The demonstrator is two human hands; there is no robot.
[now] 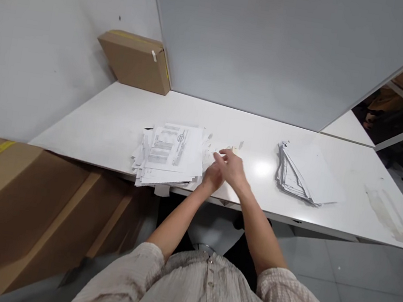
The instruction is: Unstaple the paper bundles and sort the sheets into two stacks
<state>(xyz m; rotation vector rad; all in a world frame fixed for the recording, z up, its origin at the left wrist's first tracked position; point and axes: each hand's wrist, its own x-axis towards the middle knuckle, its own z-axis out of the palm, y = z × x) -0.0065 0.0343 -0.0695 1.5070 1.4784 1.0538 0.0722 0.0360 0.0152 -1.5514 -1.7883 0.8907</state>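
Observation:
Both my hands meet on the white table [115, 123], just right of a messy pile of printed papers [170, 154]. My right hand [232, 168] lies over my left hand [212, 177], fingers bent together and pointing left towards the pile's edge. A small pale scrap [234, 150] shows just beyond my right fingers; whether either hand grips it is hidden. My left hand is mostly covered, its fingers curled under the right. A second stack of papers [304, 174], blank side up, lies further right on the table.
A flat cardboard box [135, 60] leans in the back left corner against the wall. Large cardboard boxes [15, 204] stand on the floor at my left. A grey partition [277, 46] backs the table. A smudge [389, 214] marks the table's right end.

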